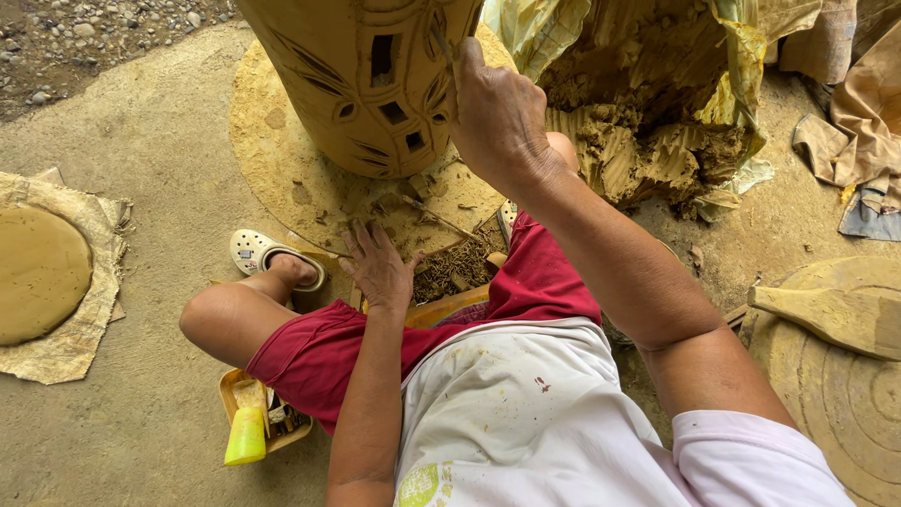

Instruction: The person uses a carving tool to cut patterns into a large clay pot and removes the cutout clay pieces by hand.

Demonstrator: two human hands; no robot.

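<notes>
The top of the clay pot [361, 80] I am carving runs out past the upper edge. My right hand [497, 117] covers most of the thin tool [441, 42], so only its tip shows. My right knee hides behind that forearm. The wooden paddle [826, 314] is cut by the right edge, and I cannot make out the small bits in the yellow tray [239, 390]

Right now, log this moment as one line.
right hand: shut on carving tool at clay vessel | left hand: open, resting on turntable

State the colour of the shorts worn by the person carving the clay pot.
Red shorts, seen in the head view.
</notes>
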